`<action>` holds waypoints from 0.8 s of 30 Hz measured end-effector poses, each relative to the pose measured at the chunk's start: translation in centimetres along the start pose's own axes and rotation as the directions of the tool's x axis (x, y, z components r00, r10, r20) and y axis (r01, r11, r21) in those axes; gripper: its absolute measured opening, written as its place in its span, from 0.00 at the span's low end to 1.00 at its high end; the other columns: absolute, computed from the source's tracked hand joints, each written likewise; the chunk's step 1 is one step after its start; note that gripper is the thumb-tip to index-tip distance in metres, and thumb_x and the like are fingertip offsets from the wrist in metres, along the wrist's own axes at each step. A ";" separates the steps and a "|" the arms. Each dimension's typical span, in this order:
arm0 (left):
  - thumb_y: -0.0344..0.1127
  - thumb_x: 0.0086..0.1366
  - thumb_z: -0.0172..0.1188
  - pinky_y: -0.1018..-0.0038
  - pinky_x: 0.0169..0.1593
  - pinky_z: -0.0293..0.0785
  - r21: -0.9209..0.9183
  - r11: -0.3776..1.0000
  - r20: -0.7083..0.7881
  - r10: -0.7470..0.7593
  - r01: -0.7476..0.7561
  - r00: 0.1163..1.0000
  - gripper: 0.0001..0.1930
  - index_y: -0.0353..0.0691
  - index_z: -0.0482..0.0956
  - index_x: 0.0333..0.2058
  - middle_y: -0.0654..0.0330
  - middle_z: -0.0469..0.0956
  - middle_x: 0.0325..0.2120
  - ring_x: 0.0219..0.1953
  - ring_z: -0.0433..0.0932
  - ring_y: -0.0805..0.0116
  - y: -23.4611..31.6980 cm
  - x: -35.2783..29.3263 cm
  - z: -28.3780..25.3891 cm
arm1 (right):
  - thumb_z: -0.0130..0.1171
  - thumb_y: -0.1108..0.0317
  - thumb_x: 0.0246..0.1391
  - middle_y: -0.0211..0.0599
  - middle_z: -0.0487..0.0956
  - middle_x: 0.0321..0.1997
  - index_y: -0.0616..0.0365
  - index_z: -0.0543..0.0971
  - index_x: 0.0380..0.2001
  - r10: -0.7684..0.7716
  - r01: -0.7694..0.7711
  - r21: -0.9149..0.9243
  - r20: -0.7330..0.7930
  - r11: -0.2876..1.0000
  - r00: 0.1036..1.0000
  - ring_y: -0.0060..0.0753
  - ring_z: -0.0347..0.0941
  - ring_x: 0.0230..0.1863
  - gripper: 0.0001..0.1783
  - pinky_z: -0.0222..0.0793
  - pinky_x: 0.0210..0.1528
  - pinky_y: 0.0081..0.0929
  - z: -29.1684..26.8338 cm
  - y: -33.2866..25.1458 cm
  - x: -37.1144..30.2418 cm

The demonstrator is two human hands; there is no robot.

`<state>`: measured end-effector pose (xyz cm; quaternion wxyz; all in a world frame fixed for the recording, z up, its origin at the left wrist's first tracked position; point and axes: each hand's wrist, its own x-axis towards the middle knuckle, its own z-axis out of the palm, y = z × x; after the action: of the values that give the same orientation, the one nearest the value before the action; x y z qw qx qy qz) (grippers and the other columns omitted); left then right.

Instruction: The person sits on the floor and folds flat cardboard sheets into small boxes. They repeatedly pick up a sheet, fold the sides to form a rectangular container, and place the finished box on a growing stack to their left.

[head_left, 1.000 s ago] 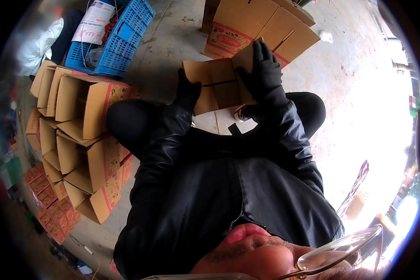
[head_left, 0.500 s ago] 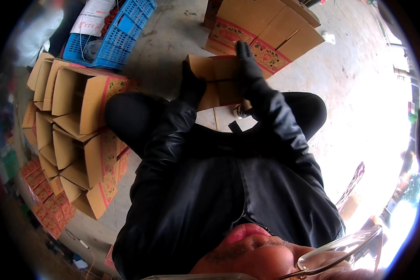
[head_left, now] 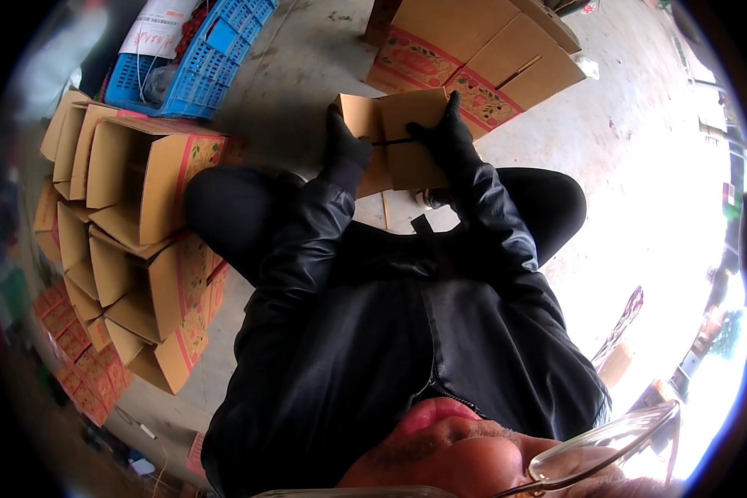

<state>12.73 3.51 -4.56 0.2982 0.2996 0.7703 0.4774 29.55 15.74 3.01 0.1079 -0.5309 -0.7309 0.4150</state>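
Observation:
A small brown cardboard box (head_left: 415, 164) stands upright between my legs, its folded flaps facing up and a dark slit across the middle. My left hand (head_left: 345, 148), in a black glove, grips the box's left side, the fingers along its outer wall. On the right side my gloved right hand (head_left: 445, 139) holds it, thumb lying over the top flap and fingers along the outer edge. The underside of the box is hidden.
Open cardboard boxes (head_left: 164, 178) with red printed bands are stacked at my left. Behind them stands a blue plastic crate (head_left: 220, 62). A larger carton (head_left: 448, 41) stands ahead on the concrete floor (head_left: 315, 50). Small red packages (head_left: 83, 353) lie at the lower left.
My right hand has gone from lying flat across the box top to gripping its right edge. The right-hand flap now shows more fully. My left hand stays on the left side.

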 end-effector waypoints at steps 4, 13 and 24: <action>0.23 0.50 0.56 0.66 0.65 0.56 0.067 0.998 -0.005 0.009 -0.008 1.000 0.46 0.31 0.41 0.65 0.42 0.55 0.62 0.64 0.57 0.51 -0.5 0.0 0.1 | 0.69 0.55 0.44 0.64 0.72 0.52 0.64 0.43 0.67 0.040 -0.039 -0.089 0.007 0.995 0.999 0.59 0.71 0.54 0.57 0.67 0.54 0.39 0.9 0.0 -0.1; 0.25 0.51 0.59 0.61 0.66 0.54 0.291 0.957 -0.073 0.038 -0.015 0.997 0.43 0.31 0.45 0.64 0.40 0.54 0.63 0.65 0.54 0.46 1.4 -0.6 1.6 | 0.58 0.73 0.51 0.61 0.61 0.63 0.64 0.48 0.66 -0.159 0.157 -0.024 -0.131 0.987 0.979 0.54 0.59 0.64 0.43 0.60 0.61 0.35 5.7 1.6 0.6; 0.32 0.52 0.65 0.59 0.66 0.54 0.563 0.436 0.425 0.575 -0.702 0.699 0.45 0.36 0.47 0.65 0.40 0.53 0.63 0.65 0.53 0.42 -5.0 1.5 -1.5 | 0.66 0.61 0.48 0.58 0.48 0.72 0.60 0.41 0.69 -0.269 0.245 0.110 0.372 0.963 0.889 0.49 0.43 0.73 0.55 0.46 0.69 0.32 2.9 5.9 3.0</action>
<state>9.78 1.96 -8.88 0.0247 0.6959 0.6884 0.2032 30.61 17.51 -3.89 0.0327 -0.3347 -0.7889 0.5144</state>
